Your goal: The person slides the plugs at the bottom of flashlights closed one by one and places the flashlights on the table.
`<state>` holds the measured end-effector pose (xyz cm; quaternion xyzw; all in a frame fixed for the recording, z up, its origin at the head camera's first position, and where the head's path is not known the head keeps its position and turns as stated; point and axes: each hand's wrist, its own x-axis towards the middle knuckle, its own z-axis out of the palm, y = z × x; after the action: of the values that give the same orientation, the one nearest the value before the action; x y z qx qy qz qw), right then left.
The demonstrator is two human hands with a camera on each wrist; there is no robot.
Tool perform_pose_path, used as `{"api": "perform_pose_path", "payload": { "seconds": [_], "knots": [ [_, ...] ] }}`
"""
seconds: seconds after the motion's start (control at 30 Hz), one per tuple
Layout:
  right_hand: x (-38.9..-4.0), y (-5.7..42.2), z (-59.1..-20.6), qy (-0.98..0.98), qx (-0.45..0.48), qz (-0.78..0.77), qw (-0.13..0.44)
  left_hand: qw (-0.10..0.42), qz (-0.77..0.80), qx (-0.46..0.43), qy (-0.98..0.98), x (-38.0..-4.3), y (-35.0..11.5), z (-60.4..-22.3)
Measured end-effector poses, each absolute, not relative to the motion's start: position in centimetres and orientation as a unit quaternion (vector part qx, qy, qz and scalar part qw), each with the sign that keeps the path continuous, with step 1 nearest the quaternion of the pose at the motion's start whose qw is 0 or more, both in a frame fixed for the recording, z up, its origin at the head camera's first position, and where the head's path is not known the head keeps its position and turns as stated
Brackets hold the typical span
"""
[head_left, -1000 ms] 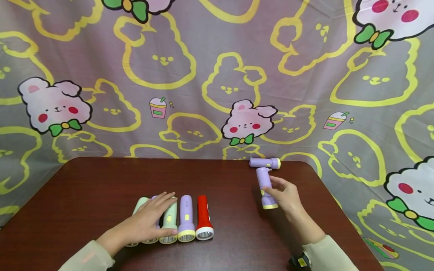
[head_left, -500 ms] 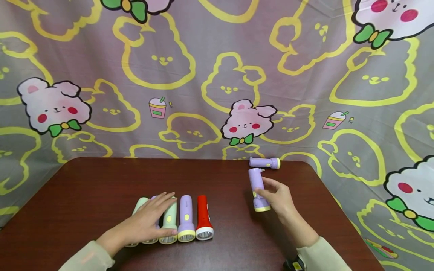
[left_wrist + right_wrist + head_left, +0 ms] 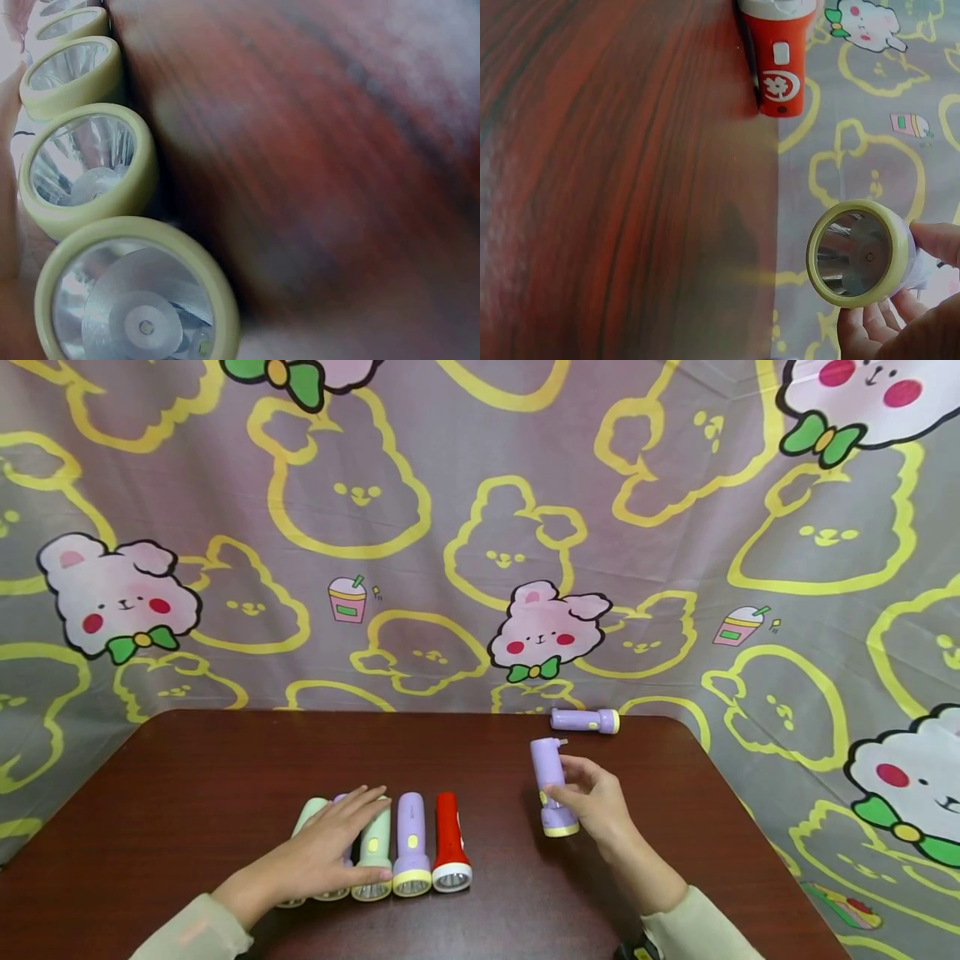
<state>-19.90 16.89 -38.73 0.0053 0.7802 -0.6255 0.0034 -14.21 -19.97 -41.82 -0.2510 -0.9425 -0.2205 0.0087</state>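
Observation:
My right hand point(image 3: 600, 810) grips a purple flashlight point(image 3: 549, 768) by its body, held over the table's right half with its yellow-rimmed head low and towards me. In the right wrist view the lens of that flashlight point(image 3: 855, 255) faces the camera, thumb and fingers around its sides. My left hand point(image 3: 322, 852) lies with fingers extended across the left part of a row of flashlights. A pale green flashlight point(image 3: 378, 835) shows by its fingers, then a purple one point(image 3: 410, 831) and a red flashlight point(image 3: 449, 827) at the right end. The hand partly hides the others.
Another purple flashlight point(image 3: 577, 720) lies sideways at the table's back edge on the right. The dark wooden table point(image 3: 240, 752) meets a patterned curtain point(image 3: 420, 568) behind. Yellow-rimmed lenses point(image 3: 146, 326) line up in the left wrist view.
My right hand has carried the purple flashlight leftward and slightly towards me, nearer the red flashlight. My left hand and the row have stayed put.

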Motion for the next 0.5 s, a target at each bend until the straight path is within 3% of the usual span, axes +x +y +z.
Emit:
{"api": "perform_pose_path", "payload": {
  "seconds": [0.5],
  "knots": [
    [-19.2, 15.0, -39.2, 0.771, -0.008, -0.637, 0.006, -0.005, -0.224, -0.243, -0.944, -14.1, -20.0, -41.7]
  ]
}}
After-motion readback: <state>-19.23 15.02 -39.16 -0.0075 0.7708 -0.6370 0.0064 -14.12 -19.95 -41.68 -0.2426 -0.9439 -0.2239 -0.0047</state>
